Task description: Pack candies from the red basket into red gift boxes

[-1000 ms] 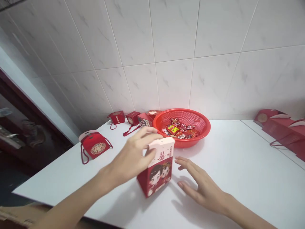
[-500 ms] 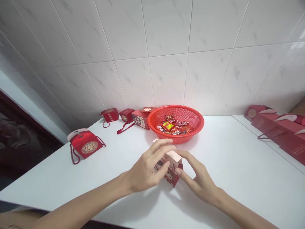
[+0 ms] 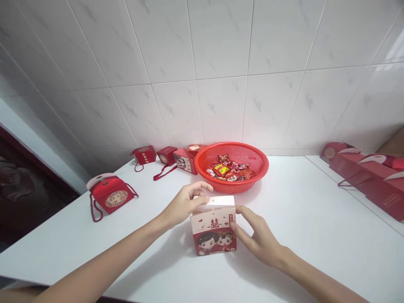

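Note:
A red and white box (image 3: 214, 235) with two cartoon faces and red lettering stands upright on the white table, its printed front toward me. White flaps show at its top. My right hand (image 3: 260, 237) grips the box's right side between thumb and fingers. At the top left corner, my left hand (image 3: 186, 204) has its thumb at the white flap and its fingers curved apart above. Just behind the box sits a red mesh basket (image 3: 233, 187) with wrapped candies (image 3: 232, 168) inside.
An open red box (image 3: 115, 195) with rope handles is at the left on the white table (image 3: 158, 261). Smaller red boxes (image 3: 167, 155) line the tiled wall beside the basket. Several red boxes (image 3: 369, 176) stand at the far right.
The box has turned so its printed front faces me. My left hand has moved left, from over the box to its top left corner. My right hand remains at its right side.

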`<state>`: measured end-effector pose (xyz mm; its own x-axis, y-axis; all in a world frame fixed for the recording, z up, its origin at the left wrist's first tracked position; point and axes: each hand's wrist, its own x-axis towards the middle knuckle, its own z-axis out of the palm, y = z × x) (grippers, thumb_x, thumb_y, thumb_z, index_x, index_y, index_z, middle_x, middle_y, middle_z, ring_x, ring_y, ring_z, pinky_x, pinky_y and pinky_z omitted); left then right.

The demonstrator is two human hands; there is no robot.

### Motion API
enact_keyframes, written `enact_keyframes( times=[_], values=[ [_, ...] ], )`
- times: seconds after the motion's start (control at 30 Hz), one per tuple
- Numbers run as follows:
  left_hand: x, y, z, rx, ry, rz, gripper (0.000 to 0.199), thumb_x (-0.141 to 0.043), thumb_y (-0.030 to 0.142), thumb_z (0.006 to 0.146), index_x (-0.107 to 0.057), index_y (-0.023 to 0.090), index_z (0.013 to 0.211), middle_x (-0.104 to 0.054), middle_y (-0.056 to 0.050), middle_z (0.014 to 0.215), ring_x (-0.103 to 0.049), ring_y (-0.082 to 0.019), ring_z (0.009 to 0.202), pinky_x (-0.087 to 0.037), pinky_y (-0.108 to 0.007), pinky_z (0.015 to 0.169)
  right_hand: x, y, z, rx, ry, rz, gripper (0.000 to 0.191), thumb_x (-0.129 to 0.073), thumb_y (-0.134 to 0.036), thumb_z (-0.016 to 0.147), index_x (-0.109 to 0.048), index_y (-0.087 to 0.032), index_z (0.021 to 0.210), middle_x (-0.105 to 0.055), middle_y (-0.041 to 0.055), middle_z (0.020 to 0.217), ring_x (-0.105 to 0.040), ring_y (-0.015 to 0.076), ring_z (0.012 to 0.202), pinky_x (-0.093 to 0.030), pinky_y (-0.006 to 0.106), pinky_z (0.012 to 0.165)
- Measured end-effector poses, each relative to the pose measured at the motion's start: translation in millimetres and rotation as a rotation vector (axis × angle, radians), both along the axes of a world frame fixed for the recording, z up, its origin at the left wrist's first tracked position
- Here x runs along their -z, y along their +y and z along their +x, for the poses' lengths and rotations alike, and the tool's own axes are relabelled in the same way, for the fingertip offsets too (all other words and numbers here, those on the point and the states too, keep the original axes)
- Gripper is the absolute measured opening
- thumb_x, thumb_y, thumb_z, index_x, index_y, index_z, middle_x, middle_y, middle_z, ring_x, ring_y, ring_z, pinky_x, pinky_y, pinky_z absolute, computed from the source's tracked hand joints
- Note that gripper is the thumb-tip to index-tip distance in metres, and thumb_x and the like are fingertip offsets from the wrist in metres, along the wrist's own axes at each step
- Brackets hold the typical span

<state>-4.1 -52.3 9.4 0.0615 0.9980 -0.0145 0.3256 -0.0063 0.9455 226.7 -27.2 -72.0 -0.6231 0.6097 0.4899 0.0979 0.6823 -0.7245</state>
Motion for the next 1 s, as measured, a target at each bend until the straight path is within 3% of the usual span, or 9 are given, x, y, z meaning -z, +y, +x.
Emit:
enact_keyframes(
  times=[0.13,0.27,0.37,0.5,0.6,0.7,0.87,1.0],
  values=[
    [-1.4,1.2,-0.1,0.038,-0.056,-0.075,0.021,-0.064,0.037,0.077,-0.064,0.017,0.083,-0.059,0.001,0.075,-0.05,-0.01,0.061,-0.039,-0.018,0.048,-21.4,24.0,7.3,0.003,0.053,0.059,0.032,-0.058,-0.035,0.095,-0.056,-0.022,0.125,-0.068,0.0105,0.119,-0.066,0.0231,0.107,-0.055,0.037,0.09],
    [-7.9,-3.9,0.1,0.038,-0.083,-0.052,0.026,-0.068,0.04,0.078,-0.068,0.019,0.093,-0.061,0.0,0.087,-0.056,-0.014,0.073,-0.046,-0.02,0.055,-59.0,72.4,15.6,0.276,0.227,0.063,0.021,-0.056,-0.037,0.095,-0.065,-0.02,0.103,-0.072,0.0088,0.106,-0.069,0.0214,0.097,-0.055,0.037,0.087],
    [-9.3,-7.0,-1.1,0.068,-0.069,-0.039,0.035,-0.068,0.044,0.081,-0.068,0.023,0.109,-0.061,-0.001,0.09,-0.059,-0.017,0.082,-0.05,-0.024,0.064,-73.3,109.1,14.4,0.33,0.025,0.049,0.019,-0.056,-0.034,0.091,-0.066,-0.019,0.098,-0.073,0.0083,0.1,-0.069,0.0212,0.091,-0.055,0.037,0.084],
    [-5.5,-5.3,-6.2,0.111,-0.05,-0.004,0.044,-0.068,0.052,0.082,-0.067,0.023,0.116,-0.066,-0.004,0.094,-0.061,-0.02,0.087,-0.051,-0.03,0.074,-73.4,144.5,2.2,0.24,-0.363,-0.047,0.015,-0.059,-0.028,0.088,-0.069,-0.018,0.094,-0.074,0.0077,0.103,-0.068,0.0226,0.095,-0.054,0.035,0.084],
    [-3.4,-1.3,-11.6,0.125,-0.099,0.076,0.048,-0.063,0.058,0.085,-0.068,0.02,0.115,-0.07,-0.007,0.1,-0.063,-0.024,0.099,-0.049,-0.037,0.09,-70.9,163.2,-8.8,0.219,-0.461,-0.085,0.017,-0.062,-0.027,0.087,-0.072,-0.018,0.098,-0.075,0.0079,0.104,-0.069,0.0231,0.095,-0.054,0.032,0.082],
    [-2.7,2.8,-17.0,0.088,-0.13,0.098,0.045,-0.061,0.057,0.088,-0.069,0.019,0.111,-0.07,-0.008,0.103,-0.064,-0.025,0.101,-0.048,-0.038,0.093,-69.0,177.5,-17.0,0.223,-0.564,-0.107,0.026,-0.065,-0.027,0.085,-0.072,-0.018,0.108,-0.073,0.01,0.114,-0.068,0.0257,0.105,-0.053,0.032,0.085],
    [2.7,12.0,-22.5,0.032,-0.027,0.077,0.035,-0.066,0.05,0.085,-0.071,0.018,0.097,-0.07,-0.007,0.095,-0.065,-0.023,0.091,-0.05,-0.036,0.089,-61.5,185.8,-22.2,0.175,-0.799,-0.143,0.056,-0.084,-0.024,0.059,-0.074,-0.025,0.114,-0.072,0.0099,0.118,-0.07,0.0332,0.102,-0.057,0.038,0.08],
    [3.5,24.9,-20.5,0.023,0.121,0.141,0.032,-0.064,0.048,0.086,-0.071,0.018,0.096,-0.071,-0.007,0.095,-0.065,-0.023,0.094,-0.05,-0.035,0.09,-55.6,178.8,-24.6,0.143,-0.889,-0.1,0.057,-0.077,-0.017,0.062,-0.073,-0.032,0.118,-0.072,0.0071,0.121,-0.069,0.0311,0.108,-0.056,0.037,0.084]
  ],
)
